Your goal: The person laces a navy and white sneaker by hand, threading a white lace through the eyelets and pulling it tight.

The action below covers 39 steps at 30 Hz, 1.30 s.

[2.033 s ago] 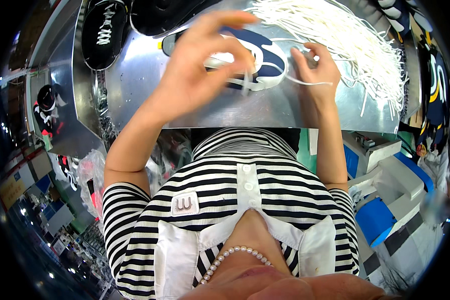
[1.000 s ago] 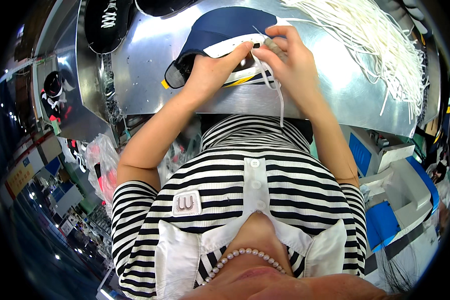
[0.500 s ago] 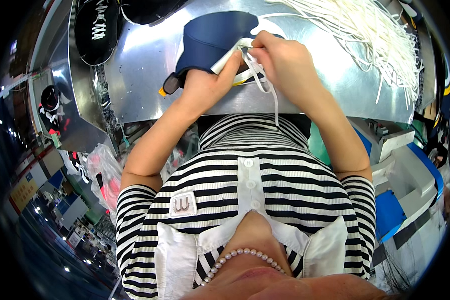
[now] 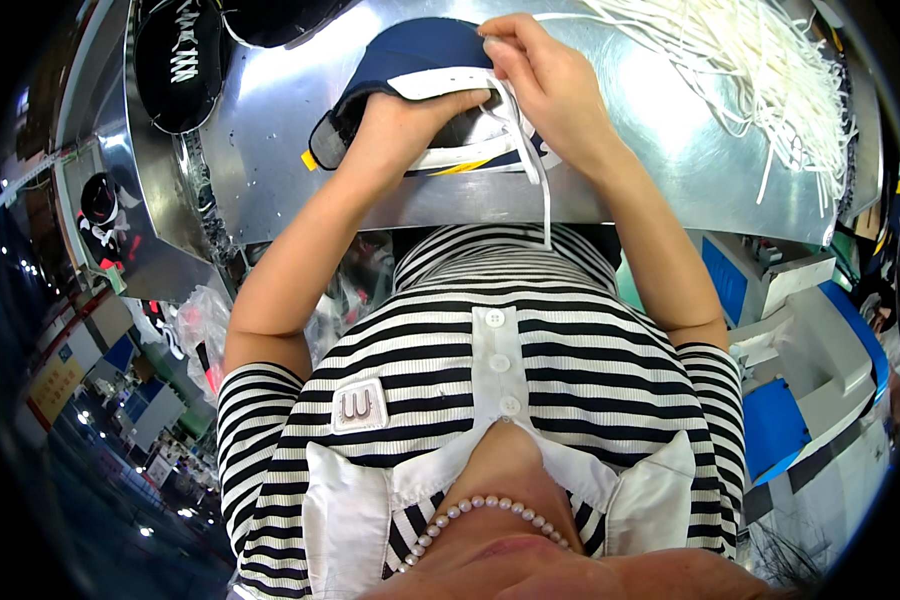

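Note:
A navy shoe upper [image 4: 420, 50] with a white eyelet strip and a yellow tab lies on its side over the metal table. My left hand [image 4: 390, 130] reaches into its opening and grips it, the thumb stretched along the eyelet strip [image 4: 440, 80]. A white shoelace [image 4: 543, 205] comes off the front end of that strip and dangles over the table's near edge. Beyond it, my right hand [image 4: 545, 85] is closed in a pinch at the upper's far right edge. What lies between those fingertips is too small to make out.
A heap of loose white laces [image 4: 740, 80] covers the right of the metal table [image 4: 280, 200]. Black shoes, one a laced shoe [image 4: 178, 65], stand at the far left. Below the table's right side is a grey and blue machine [image 4: 800, 350]; plastic bags [image 4: 202, 330] hang at the left.
My right hand has moved up and away from the eyelet strip to the upper's far edge. The upper has tilted, showing more of the strip and opening. My left thumb now lies flatter along it.

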Available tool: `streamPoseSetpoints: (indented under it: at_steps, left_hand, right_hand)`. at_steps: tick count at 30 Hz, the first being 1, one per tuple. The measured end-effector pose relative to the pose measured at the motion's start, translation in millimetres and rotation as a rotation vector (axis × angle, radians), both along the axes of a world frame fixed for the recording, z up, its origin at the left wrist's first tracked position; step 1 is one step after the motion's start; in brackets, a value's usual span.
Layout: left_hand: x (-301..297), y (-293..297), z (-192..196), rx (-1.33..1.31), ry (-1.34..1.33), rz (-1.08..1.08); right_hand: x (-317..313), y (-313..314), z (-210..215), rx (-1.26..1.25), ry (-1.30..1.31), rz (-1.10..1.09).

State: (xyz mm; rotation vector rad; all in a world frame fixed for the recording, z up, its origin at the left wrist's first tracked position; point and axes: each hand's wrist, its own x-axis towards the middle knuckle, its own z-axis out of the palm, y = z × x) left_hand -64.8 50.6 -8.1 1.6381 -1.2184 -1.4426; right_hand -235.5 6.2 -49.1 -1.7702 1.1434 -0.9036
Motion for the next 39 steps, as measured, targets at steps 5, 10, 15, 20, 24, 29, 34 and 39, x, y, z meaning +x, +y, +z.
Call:
streamPoseSetpoints:
  at_steps: [5,10,15,20,24,29,34,39]
  left_hand:
    - [5,-3,28,0.400,0.221,0.066]
    - [79,40,110,-0.098,0.905,0.270]
    - [38,54,82,-0.368,-0.192,0.000]
    - [7,44,7,-0.602,-0.574,-0.224]
    - [4,37,8,-0.483,-0.521,-0.166]
    - [11,37,5,-0.400,-0.595,-0.236]
    - [11,37,5,-0.392,-0.556,-0.229]
    - [4,50,-4,-0.573,-0.636,-0.189]
  right_hand:
    - [10,-3,-5,-0.055,0.099,-0.076]
    - [12,-4,-14,0.028,0.133,-0.164]
    - [14,-7,-9,0.104,-0.049,-0.199]
    - [-9,19,20,0.261,-0.324,-0.100]
    - [-26,64,38,0.185,-0.088,0.061]
    - [-27,78,30,0.263,-0.018,0.118]
    - [-22,71,25,0.236,0.006,0.135]
    - [-15,74,20,0.228,0.148,0.110]
